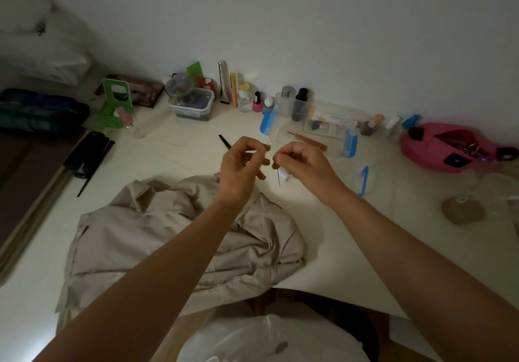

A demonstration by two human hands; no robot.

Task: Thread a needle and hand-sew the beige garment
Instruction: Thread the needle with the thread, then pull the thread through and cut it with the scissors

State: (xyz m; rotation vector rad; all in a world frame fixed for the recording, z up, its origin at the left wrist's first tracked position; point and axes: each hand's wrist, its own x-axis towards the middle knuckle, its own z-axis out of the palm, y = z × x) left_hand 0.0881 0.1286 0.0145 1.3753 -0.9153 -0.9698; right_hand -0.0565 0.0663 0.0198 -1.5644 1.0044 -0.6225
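Observation:
The beige garment point(157, 232) lies crumpled on the white table point(351, 238), under my forearms. Both hands are raised above the table behind it, fingertips almost meeting. My right hand point(302, 162) pinches a thin needle point(279, 177) that hangs point down below the fingers. My left hand point(243, 162) pinches a fine pale thread point(268, 146) near the needle's top end. A small white spool point(283, 175) lies on the table just under my right hand. Whether the thread passes through the eye is too small to tell.
Black scissors point(224, 142) lie behind my left hand. A seam ripper point(307, 140), blue-clipped clear boxes, bottles and nail polish line the wall. A pink pouch point(446, 145) sits at the right, a black comb point(92, 162) at the left edge.

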